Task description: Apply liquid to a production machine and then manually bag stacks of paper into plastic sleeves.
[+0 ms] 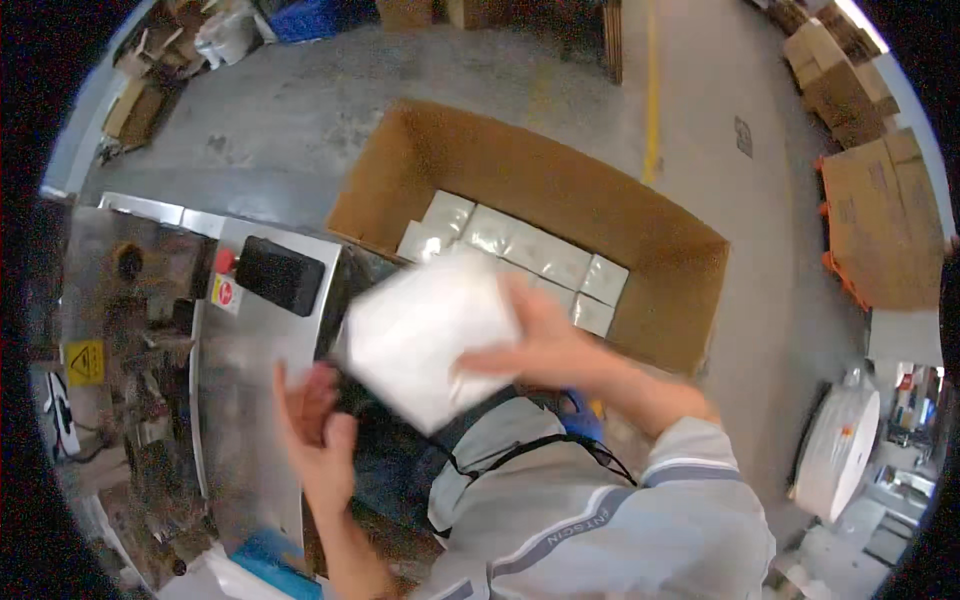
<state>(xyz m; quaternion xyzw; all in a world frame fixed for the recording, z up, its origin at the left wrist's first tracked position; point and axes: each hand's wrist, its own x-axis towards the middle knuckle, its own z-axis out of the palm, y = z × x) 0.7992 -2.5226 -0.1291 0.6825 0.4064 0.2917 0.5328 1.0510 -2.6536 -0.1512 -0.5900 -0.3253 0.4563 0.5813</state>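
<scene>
A white wrapped pack (425,335), roughly square and smeared by motion, is in the grip of my right hand (530,335), with the thumb across its face and the other fingers behind its edge. It hangs over the near left side of a large open cardboard box (640,225). Inside the box lie several similar white packs (545,250), side by side in rows. My left hand (320,430) is apart from the pack, fingers spread and holding nothing, near the edge of a metal machine (250,400).
A black phone-like device (280,277) and a red button (225,261) are on the machine's top. A large white roll (845,450) stands at the right. Stacked cartons (880,215) sit beyond a yellow floor line (652,100). A blue item (270,565) lies at the lower left.
</scene>
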